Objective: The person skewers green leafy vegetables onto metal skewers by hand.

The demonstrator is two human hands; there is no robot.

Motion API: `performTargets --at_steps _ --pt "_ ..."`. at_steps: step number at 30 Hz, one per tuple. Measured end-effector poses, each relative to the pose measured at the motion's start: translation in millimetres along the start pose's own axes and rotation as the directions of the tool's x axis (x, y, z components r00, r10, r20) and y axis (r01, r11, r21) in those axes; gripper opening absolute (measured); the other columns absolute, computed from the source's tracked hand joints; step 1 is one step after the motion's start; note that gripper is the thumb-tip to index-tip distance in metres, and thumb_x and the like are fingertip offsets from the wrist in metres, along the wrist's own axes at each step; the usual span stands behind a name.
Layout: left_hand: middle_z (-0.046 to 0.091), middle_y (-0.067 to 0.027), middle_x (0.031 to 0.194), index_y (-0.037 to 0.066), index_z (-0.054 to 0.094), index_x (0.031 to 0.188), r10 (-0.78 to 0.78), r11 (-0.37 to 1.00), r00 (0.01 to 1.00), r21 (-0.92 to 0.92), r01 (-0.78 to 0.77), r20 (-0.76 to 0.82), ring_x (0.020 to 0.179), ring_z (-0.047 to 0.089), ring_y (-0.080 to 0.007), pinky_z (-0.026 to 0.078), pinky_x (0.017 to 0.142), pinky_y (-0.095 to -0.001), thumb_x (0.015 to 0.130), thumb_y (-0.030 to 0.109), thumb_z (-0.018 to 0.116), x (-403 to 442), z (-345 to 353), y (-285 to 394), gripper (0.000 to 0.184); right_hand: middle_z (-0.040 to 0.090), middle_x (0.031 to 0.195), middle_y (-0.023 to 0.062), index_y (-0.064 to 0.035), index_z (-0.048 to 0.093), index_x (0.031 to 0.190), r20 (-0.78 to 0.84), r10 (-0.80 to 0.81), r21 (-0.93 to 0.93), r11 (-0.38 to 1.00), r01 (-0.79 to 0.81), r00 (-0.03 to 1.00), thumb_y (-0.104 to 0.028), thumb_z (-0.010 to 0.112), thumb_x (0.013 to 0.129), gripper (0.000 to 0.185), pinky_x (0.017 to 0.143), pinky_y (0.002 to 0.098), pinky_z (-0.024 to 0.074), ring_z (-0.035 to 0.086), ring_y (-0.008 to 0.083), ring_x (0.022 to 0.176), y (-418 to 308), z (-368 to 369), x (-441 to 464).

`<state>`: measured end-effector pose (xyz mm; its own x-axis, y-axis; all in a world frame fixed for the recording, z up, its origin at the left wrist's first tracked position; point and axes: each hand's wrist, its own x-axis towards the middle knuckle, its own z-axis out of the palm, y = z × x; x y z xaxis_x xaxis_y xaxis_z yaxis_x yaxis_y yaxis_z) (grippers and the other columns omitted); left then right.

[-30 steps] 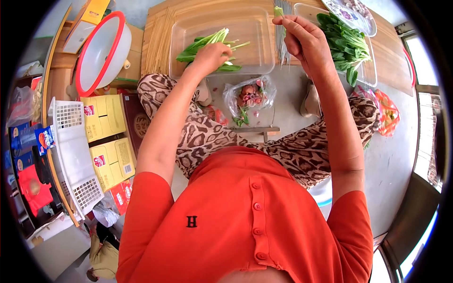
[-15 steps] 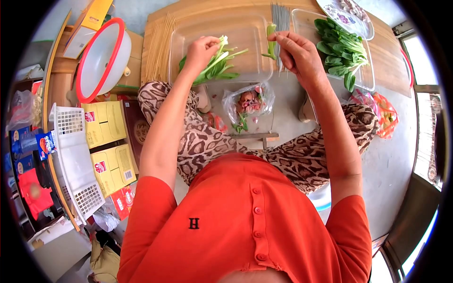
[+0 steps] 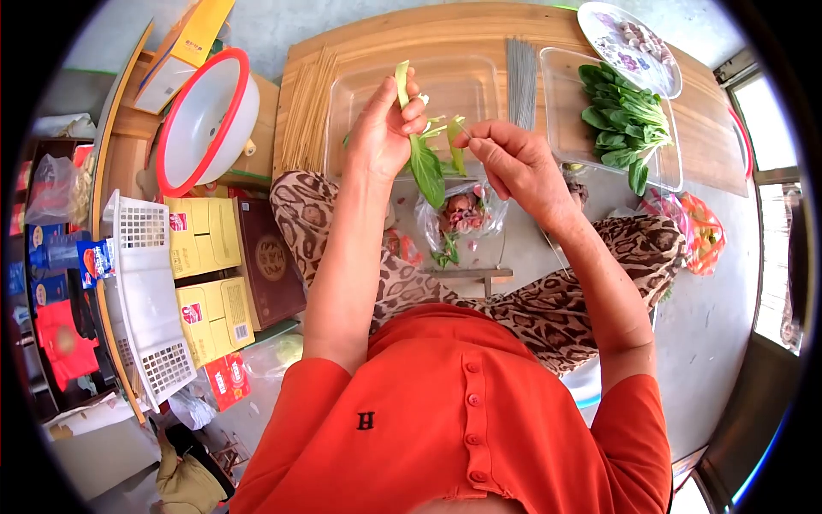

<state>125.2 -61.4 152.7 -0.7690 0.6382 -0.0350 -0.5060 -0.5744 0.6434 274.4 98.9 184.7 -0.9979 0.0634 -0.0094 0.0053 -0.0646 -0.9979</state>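
My left hand (image 3: 387, 128) is closed around leafy greens (image 3: 425, 171); a pale stalk stands up past the thumb and a broad leaf hangs below. Facing it, my right hand (image 3: 512, 163) pinches what looks like a thin skewer, mostly hidden by the fingers. At its tip is a yellow-green leaf piece (image 3: 456, 144), close to the greens in my left hand. Beneath both hands lies a clear plastic tray (image 3: 462, 68) on the wooden board. Grey metal skewers (image 3: 520, 83) lie in a bundle right of that tray.
Bamboo sticks (image 3: 310, 107) lie on the board's left. At right, a second clear tray (image 3: 561, 111) holds leafy greens (image 3: 623, 116), below a flowered plate (image 3: 612, 43). A plastic bag of scraps (image 3: 462, 214) sits between the legs. A red-rimmed basin (image 3: 242, 64) and yellow boxes (image 3: 201, 236) stand left.
My left hand has lifted greens out of the tray. My right hand has moved down and left with the leaf piece, bringing it close to my left hand. The view has shifted slightly.
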Motion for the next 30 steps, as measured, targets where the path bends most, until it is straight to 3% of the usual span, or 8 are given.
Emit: performTargets --at_steps 5,7,20,30 --pt "0.058 -0.0035 0.087 0.001 0.057 0.113 -0.019 0.999 1.0 -0.045 0.019 0.01 0.066 0.046 -0.0115 0.036 0.052 -0.0216 0.085 0.029 0.069 0.5 0.0 -3.3 0.042 0.043 0.053 -0.0058 -0.003 0.064 0.101 0.022 0.027 0.012 1.0 -0.028 0.999 -0.017 0.051 0.096 0.019 0.041 0.0198 0.0315 0.038 0.0016 0.044 0.8 -1.5 -0.9" --pt "0.053 -0.0044 0.093 0.003 0.056 0.115 -0.031 0.997 0.999 -0.075 0.033 0.022 0.064 0.041 -0.009 0.034 0.051 -0.0195 0.093 0.026 0.06 -0.4 2.6 -4.9 0.032 0.043 0.053 -0.0059 -0.0032 0.064 0.102 0.021 0.019 0.003 1.0 -0.019 1.0 -0.017 0.051 0.097 0.02 0.041 0.0197 0.0316 0.038 0.0016 0.044 1.1 -2.2 -1.0" --pt "0.053 -0.0044 0.091 0.003 0.056 0.113 -0.042 0.995 0.999 -0.088 0.045 0.031 0.063 0.04 -0.0094 0.033 0.051 -0.0197 0.091 0.026 0.062 -1.4 3.2 -6.1 0.032 0.045 0.054 -0.005 -0.0027 0.064 0.102 0.014 0.024 0.003 1.0 -0.024 1.0 -0.017 0.051 0.097 0.02 0.042 0.0196 0.0323 0.038 0.0017 0.044 0.7 -1.4 -0.9" --pt "0.058 -0.0037 0.088 0.002 0.059 0.11 -0.005 0.994 0.997 0.105 -0.002 0.073 0.065 0.045 -0.0107 0.035 0.051 -0.0215 0.086 0.027 0.068 -0.9 -1.1 3.0 0.036 0.044 0.053 -0.0054 -0.0029 0.065 0.1 0.017 0.025 -0.005 1.0 -0.025 1.0 -0.017 0.051 0.097 0.02 0.042 0.0193 0.0319 0.037 0.0013 0.043 0.0 -3.1 -2.3"
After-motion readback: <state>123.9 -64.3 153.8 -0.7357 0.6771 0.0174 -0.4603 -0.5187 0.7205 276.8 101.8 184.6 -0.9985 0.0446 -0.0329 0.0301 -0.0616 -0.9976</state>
